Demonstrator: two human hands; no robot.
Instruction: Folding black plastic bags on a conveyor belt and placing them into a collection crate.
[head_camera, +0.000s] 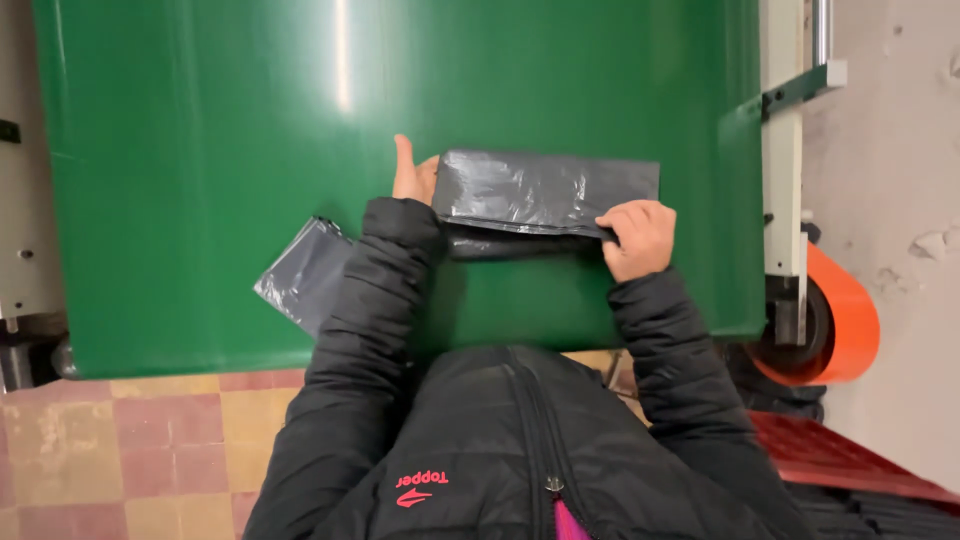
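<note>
On the broad green table (200, 150) filling the upper frame, my dark grey plastic bag (545, 190) lies centre, already folded into a flat strip but not smaller, my right hand (640, 238) pinching its lower right corner, my left hand (412, 178) gripping its left end, thumb up.

Folded grey plastic bag (545, 190) lies flat on green table (200, 150).

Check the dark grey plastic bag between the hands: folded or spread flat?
Folded. The grey plastic bag lies doubled on the green table, a lower layer showing beneath its near edge, where the right hand pinches it.
</note>
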